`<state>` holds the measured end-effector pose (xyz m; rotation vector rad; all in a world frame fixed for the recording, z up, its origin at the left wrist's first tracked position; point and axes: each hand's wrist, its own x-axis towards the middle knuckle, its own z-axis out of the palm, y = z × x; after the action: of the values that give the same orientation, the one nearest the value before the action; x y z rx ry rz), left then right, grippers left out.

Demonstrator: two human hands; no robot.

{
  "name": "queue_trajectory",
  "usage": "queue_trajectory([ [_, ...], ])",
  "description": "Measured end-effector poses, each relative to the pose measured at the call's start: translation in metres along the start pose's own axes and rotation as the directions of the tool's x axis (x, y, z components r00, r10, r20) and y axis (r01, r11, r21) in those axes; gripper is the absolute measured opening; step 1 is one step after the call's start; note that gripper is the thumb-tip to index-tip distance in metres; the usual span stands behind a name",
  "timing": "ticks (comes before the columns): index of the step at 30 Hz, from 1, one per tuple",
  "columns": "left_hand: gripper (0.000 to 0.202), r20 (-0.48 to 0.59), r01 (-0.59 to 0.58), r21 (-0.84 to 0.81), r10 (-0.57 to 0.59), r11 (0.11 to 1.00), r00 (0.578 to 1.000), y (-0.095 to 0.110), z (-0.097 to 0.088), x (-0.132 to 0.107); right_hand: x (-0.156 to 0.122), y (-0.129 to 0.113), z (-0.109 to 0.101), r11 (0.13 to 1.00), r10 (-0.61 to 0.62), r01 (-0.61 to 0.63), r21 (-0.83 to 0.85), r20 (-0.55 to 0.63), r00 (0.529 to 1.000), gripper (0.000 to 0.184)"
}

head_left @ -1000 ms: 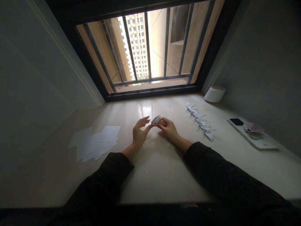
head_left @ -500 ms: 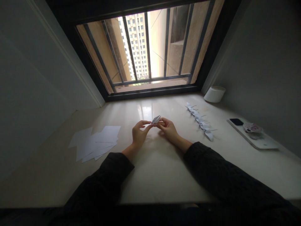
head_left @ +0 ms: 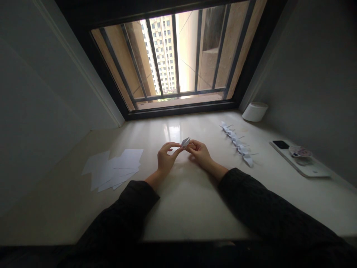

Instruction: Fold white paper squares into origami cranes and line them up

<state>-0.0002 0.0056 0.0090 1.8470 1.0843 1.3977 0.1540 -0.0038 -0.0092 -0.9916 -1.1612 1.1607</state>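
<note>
So the left hand (head_left: 166, 156) and right hand (head_left: 201, 152) are both pinching a pointy bit of folded paper (head_left: 185, 142), centre of the glossy bench (head_left: 184, 208). From there: spiky folded pieces (head_left: 237, 142) lined up at 3 o'clock, chunky white cylinder (head_left: 254, 112) at 2, flat overlapping sheets (head_left: 111, 173) around 8.

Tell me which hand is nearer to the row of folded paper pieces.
Right. The right hand is to the left of the row of folded paper pieces, apart from it; the left hand is farther left, beyond the right hand.
</note>
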Motion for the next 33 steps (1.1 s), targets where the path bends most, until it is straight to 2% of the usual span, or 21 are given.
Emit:
queue_trajectory([
  [8,0.017,-0.011,0.021,-0.029,-0.021,0.999,1.0,-0.001,0.001,0.0,0.003,0.003,-0.001,0.997,-0.073,0.073,0.005,-0.011,0.997,0.03],
  [16,0.022,0.043,0.178,-0.237,-0.173,0.955,0.984,-0.015,0.005,0.002,0.002,-0.001,0.003,0.998,-0.054,0.055,0.02,-0.029,0.998,0.03],
  [19,0.026,0.082,0.238,-0.358,-0.224,0.903,0.971,-0.02,0.007,0.002,0.003,0.002,0.003,0.999,-0.045,0.046,0.024,-0.033,0.998,0.03],
  [22,0.04,0.125,0.301,-0.442,-0.274,0.845,0.954,-0.022,0.008,0.004,0.005,0.009,0.002,0.999,-0.045,0.045,0.002,-0.037,0.998,0.032],
  [24,0.045,0.149,0.325,-0.44,-0.289,0.837,0.946,-0.023,0.008,0.005,0.006,0.012,0.001,0.998,-0.049,0.047,-0.032,-0.05,0.998,0.035],
  [27,0.042,0.175,0.351,-0.42,-0.305,0.837,0.936,-0.023,0.008,0.008,0.006,0.015,0.0,0.992,-0.087,0.08,-0.1,-0.073,0.994,0.039],
  [33,0.026,0.199,0.367,-0.243,-0.324,0.898,0.925,-0.016,0.007,0.01,0.002,0.01,0.001,0.902,-0.274,0.232,-0.365,-0.068,0.959,0.031],
])
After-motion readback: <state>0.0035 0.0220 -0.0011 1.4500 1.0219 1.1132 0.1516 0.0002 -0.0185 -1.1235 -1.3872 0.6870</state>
